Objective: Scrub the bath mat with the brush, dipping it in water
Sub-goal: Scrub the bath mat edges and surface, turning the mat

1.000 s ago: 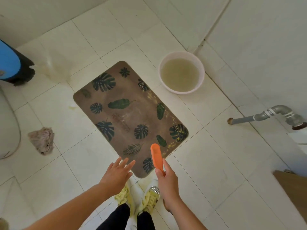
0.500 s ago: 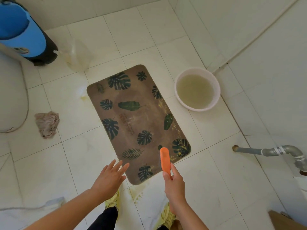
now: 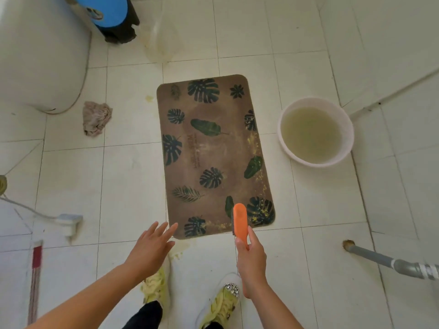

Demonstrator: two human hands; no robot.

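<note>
A brown bath mat printed with dark green leaves lies flat on the white tiled floor, with yellowish grime along its right edge. My right hand grips the handle of an orange brush, held above the mat's near right corner. My left hand hovers with fingers spread, just left of the mat's near edge, holding nothing. A white basin of cloudy yellowish water stands on the floor right of the mat.
A crumpled rag lies left of the mat. A large white rounded tank and a blue-and-black container stand at the back left. A grey pipe juts out at the right. My feet stand before the mat.
The view has swung so the mat now lies lengthwise ahead and the basin sits to its right. Both hands keep their poses; the brush stays over the near right corner.
</note>
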